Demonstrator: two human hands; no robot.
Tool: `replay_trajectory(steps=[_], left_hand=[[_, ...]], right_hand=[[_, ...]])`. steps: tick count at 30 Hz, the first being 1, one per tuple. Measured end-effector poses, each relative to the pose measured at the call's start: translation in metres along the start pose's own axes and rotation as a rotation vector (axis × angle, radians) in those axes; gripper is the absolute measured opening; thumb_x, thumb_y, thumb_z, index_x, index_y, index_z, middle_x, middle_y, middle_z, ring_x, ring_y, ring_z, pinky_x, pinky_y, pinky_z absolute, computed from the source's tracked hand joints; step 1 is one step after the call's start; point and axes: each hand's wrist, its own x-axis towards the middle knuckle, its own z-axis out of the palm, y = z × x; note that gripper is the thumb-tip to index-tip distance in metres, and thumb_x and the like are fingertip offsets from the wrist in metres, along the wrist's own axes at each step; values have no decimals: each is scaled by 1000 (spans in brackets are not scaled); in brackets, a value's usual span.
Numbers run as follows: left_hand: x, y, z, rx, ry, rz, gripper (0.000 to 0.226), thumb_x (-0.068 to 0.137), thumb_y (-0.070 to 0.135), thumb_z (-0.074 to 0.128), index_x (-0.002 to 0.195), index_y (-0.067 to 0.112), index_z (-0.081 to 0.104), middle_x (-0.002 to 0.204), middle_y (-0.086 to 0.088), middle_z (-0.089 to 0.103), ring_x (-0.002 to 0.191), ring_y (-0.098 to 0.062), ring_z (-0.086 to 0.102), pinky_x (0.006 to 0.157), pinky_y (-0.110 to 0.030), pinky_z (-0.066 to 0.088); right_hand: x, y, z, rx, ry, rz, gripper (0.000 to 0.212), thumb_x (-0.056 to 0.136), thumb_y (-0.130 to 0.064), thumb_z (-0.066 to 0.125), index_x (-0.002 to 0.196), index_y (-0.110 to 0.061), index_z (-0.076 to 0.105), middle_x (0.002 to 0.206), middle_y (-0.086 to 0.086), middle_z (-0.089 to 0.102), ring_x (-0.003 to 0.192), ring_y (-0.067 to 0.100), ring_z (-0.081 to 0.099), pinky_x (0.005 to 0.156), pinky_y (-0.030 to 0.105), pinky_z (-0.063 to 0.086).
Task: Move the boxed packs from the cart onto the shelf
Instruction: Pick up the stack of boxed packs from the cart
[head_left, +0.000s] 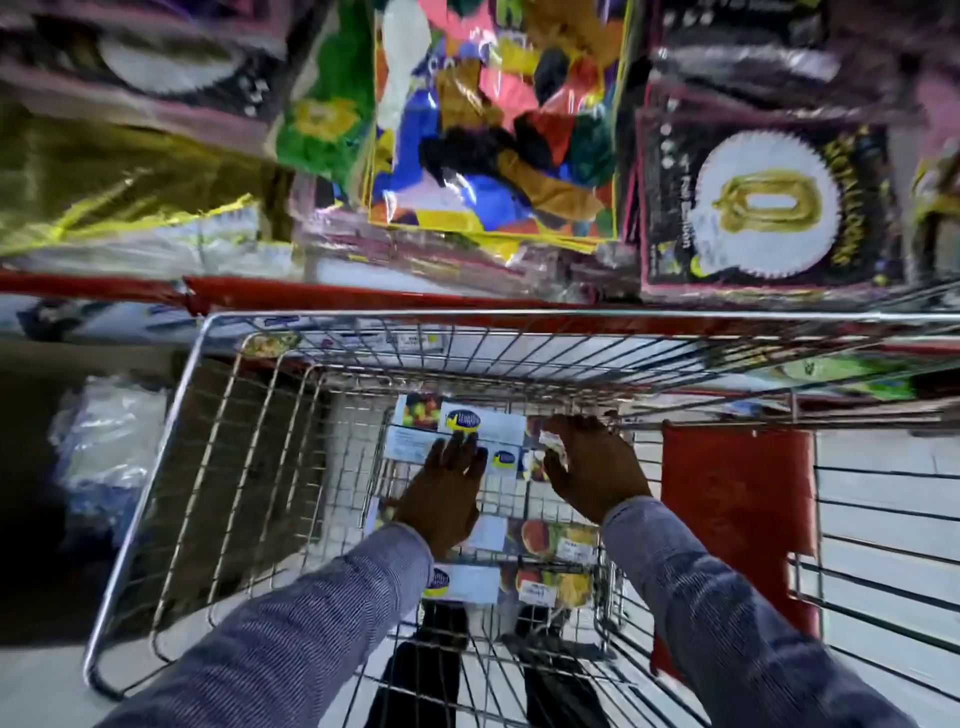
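Several white boxed packs with fruit pictures and a blue-yellow logo lie on the floor of the wire cart (156, 467). The far pack (488, 423) sits by the cart's front wall; others (556, 540) lie nearer me. My left hand (444, 493) reaches down with fingers spread, its fingertips on the far pack's near edge. My right hand (592, 470) curls its fingers over the right end of that pack. Whether the pack is lifted cannot be told. Both arms wear grey-blue sleeves.
A red-edged shelf (363, 296) runs across just beyond the cart, stacked with a multicoloured balloon bag (493, 130) and a gold-zero balloon pack (769, 208). A red panel (737, 493) hangs on the cart's right side. Plastic-wrapped goods (109, 441) sit lower left.
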Motion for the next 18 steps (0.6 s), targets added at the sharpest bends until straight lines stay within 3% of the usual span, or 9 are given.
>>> replay_trajectory(steps=[3,6,11,15,18], left_hand=[[4,-3,8,-1,6,-15,68,104,26,38,154,9,-5,163,-16,-13,149,-38,-11,123,-48,-2],[6,-3,16,62,16,12,66,103,18,39,154,7,-1,164,-18,-7,150,-40,-6,123,-51,0],[18,-3,15,126,39,-16,58,101,-3,30,153,2,3,160,-26,16,147,-43,12,121,-56,4],[29,-4,13,108,59,-12,61,97,-3,40,152,2,13,157,-23,23,145,-42,20,120,-54,11],[31,-6,14,86,115,7,62,87,-6,50,145,1,30,142,-21,47,131,-40,41,113,-53,28]], right_hand=[[20,9,10,34,-21,10,34,87,-27,58,121,-24,58,114,11,66,105,36,63,78,40,52],[37,11,16,19,-107,21,27,85,-24,58,112,-20,59,109,12,67,101,38,63,74,40,53],[60,7,33,-84,-178,-96,58,87,-19,57,142,-12,41,131,18,58,120,39,53,93,44,50],[74,3,45,-236,-245,-166,64,90,-20,59,147,-11,32,138,17,53,125,37,50,98,47,47],[79,3,50,-290,-257,-168,61,90,-15,57,146,-9,32,137,17,53,125,38,50,97,48,47]])
